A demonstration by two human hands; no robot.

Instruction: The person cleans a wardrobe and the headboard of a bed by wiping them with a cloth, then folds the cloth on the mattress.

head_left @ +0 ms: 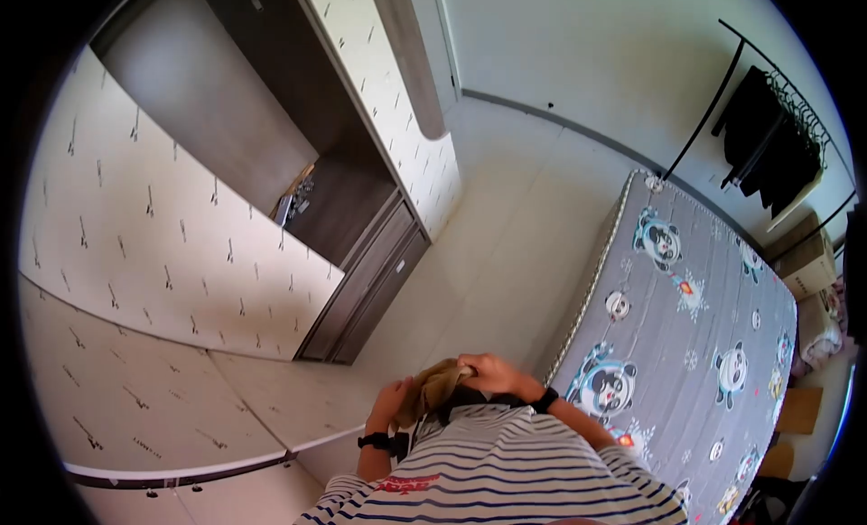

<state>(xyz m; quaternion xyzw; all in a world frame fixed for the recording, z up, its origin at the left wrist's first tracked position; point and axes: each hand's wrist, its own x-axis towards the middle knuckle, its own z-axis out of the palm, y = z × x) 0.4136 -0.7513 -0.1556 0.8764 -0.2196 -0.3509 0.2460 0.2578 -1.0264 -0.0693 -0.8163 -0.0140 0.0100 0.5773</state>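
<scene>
A crumpled tan-brown cloth (432, 390) is gathered close in front of my striped shirt. At its left side, my left hand (390, 404) is closed on the edge of it. From the other side my right hand (489, 373) grips its upper right part, fingers curled over the fabric. Dark material shows just below the cloth, between it and my shirt. Both wrists wear black bands.
A wardrobe (352, 227) with an open compartment and small items inside stands at left, beside patterned panels (163, 209). To the right is a panda-print mattress (695, 344). Beyond it are a clothes rack with dark garments (768, 132) and a cardboard box (806, 263).
</scene>
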